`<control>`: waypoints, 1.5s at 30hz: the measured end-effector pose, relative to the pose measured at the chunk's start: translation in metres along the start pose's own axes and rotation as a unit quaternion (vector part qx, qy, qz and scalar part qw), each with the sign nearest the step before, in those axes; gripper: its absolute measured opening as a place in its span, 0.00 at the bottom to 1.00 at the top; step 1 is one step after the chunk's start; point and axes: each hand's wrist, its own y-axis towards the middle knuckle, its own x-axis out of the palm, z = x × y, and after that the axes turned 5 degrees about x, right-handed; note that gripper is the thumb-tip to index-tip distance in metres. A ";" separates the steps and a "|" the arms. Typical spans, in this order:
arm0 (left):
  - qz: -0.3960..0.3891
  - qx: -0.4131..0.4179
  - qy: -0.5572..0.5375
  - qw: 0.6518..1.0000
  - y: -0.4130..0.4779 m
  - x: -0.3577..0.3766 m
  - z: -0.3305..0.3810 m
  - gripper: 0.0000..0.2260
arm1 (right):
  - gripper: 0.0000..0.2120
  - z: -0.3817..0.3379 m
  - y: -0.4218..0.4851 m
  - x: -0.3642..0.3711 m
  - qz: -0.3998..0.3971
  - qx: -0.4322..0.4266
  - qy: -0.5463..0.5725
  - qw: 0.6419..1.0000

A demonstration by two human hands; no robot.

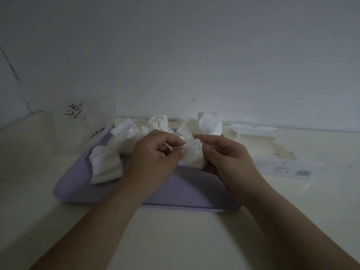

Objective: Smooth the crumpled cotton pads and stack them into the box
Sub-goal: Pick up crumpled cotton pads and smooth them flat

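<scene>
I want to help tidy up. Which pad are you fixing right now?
Find the purple tray on the table. Over its middle, the left hand and right hand pinch one crumpled pad. The other pads lie untouched; only this one is held.

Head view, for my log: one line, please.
left hand pinches crumpled pad | right hand pinches it | purple tray holds more pads
</scene>
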 end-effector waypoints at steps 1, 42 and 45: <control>0.005 0.001 0.009 1.000 0.000 0.000 0.001 0.10 | 0.12 0.000 0.000 0.000 0.002 0.005 0.006 1.000; -0.104 -0.046 0.024 0.993 -0.001 -0.002 -0.013 0.17 | 0.25 0.006 -0.001 -0.006 -0.021 -0.050 -0.199 0.979; -0.111 -0.068 0.041 0.991 -0.001 -0.003 -0.016 0.09 | 0.22 0.008 -0.001 -0.002 0.023 -0.082 -0.292 0.953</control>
